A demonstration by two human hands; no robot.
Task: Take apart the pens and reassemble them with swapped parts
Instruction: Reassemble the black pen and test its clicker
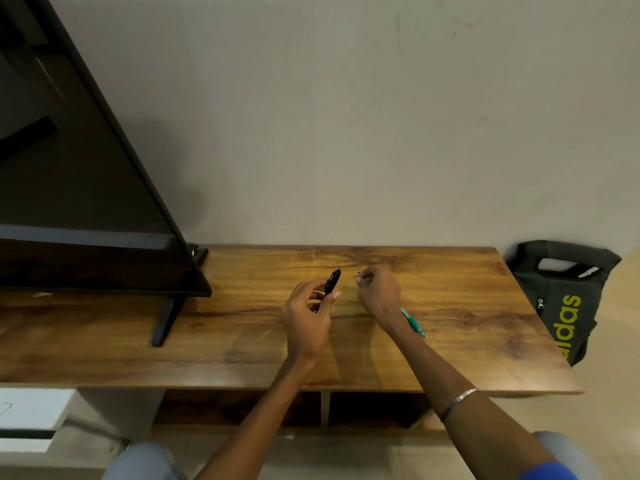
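Two pens: a black pen (332, 282) is held in the air above the desk (450, 296); a green pen (414, 323) lies flat on the desk, just beside the right wrist and partly under it.
Left hand (306, 315): the fingers are closed around the lower part of the black pen, and its upper end with the clip points up and away from the person.
Right hand (379, 291): it is curled nearly into a fist, just beside the top of the black pen but apart from it. The fingertips are pinched together; if a small part is between them, I cannot tell.
Step in hand: I think it is the taking apart of the black pen, at its top end.
Next move: it seems to need a firm hold with the left hand while the right hand twists or pulls a part, and then a safe place on the desk for small pieces.
Hard to see: the tip of the black pen is hidden in the left hand, and most of the green pen is covered by the arm.
Around: a dark television (86, 168) stands on the desk at the left, and a dark bag (564, 299) leans beyond the right edge.
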